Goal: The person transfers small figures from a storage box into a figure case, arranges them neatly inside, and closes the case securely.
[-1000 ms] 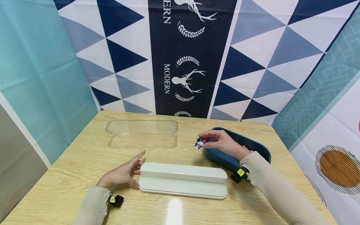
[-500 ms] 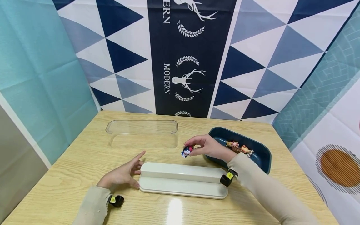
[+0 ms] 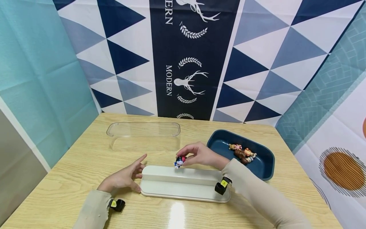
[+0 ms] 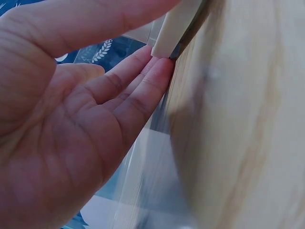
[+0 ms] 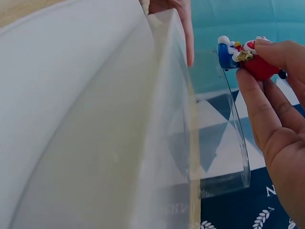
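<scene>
My right hand (image 3: 200, 155) pinches a small figurine (image 3: 179, 162) between thumb and fingers. It hangs over the back step of a cream stepped stand (image 3: 186, 189), left of its middle. In the right wrist view the figurine (image 5: 252, 58) shows red, blue and white parts with a gold bit. My left hand (image 3: 124, 176) rests at the stand's left end, thumb at the front corner and index finger stretched away. In the left wrist view its fairly straight fingers (image 4: 152, 78) touch the stand's end (image 4: 174, 28).
A clear plastic cover (image 3: 144, 136) stands behind the stand, on the left. To the right lies a dark blue bin (image 3: 264, 168) with several small figurines (image 3: 243, 154) in it. A patterned cloth (image 3: 188, 63) hangs behind the wooden table (image 3: 154, 214).
My right hand has carried the figurine left and toward me, from beside the bin to over the stand. The bin's contents have come into view. My left hand has stayed put.
</scene>
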Available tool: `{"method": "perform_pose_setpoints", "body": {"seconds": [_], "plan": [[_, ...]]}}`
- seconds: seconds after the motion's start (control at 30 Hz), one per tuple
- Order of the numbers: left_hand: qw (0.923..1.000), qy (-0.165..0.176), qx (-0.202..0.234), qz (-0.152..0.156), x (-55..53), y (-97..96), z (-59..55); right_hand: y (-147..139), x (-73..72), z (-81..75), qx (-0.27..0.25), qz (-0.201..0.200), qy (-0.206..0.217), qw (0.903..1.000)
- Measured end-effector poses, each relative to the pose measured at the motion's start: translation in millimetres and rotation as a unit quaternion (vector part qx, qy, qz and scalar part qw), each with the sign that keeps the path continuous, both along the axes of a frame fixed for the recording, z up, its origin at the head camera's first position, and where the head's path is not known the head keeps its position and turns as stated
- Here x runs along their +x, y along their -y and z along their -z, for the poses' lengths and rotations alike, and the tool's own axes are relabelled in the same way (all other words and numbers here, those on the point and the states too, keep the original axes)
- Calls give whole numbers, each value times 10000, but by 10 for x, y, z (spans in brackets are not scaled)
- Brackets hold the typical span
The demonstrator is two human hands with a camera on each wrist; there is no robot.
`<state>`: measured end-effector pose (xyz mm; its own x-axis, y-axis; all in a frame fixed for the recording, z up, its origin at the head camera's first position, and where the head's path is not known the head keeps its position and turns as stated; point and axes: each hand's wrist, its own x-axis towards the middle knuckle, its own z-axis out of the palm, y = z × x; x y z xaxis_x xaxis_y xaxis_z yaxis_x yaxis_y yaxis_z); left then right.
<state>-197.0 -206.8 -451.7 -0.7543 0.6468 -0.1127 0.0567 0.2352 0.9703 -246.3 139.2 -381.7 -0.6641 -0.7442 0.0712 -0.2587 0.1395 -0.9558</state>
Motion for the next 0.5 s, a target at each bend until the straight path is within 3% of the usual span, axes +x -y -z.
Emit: {"method": "perform_pose_setpoints", "body": {"seconds": [0.5], "plan": [[9998,-23,-160,-99,-8,-17,-9,265,92,87,78,-503,56,9987]]}}
